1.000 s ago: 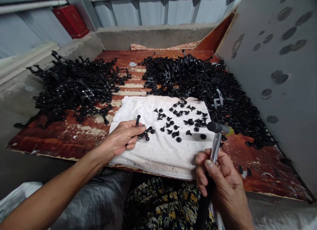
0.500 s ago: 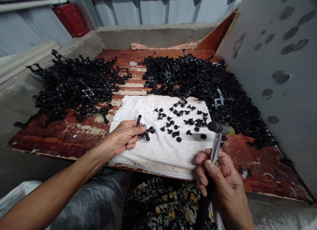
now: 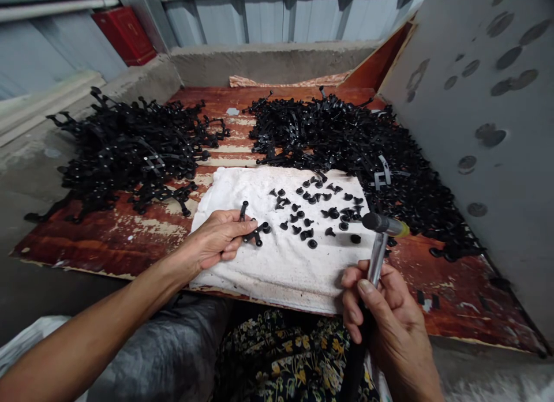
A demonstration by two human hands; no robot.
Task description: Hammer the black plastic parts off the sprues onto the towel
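Pinched in my left hand (image 3: 223, 239) is a small black branched bracket (image 3: 255, 236), just above the left part of a white cloth (image 3: 259, 272). A round black end piece shows at the bracket's right tip. My right hand (image 3: 385, 315) is wrapped round a mallet (image 3: 381, 252) with a metal shaft, a dark grip, and a head that is black on one side and yellow on the other. The mallet stands upright over the cloth's right edge. Between my hands, several small black mushroom-shaped plugs (image 3: 312, 244) lie scattered on the cloth.
On the worn red-brown board (image 3: 454, 298), a heap of black brackets (image 3: 130, 148) rises at the left. A larger heap of black parts (image 3: 320, 125) spreads along the back and right. A grey panel (image 3: 489, 177) bounds the right side, and a red box (image 3: 125, 36) sits back left.
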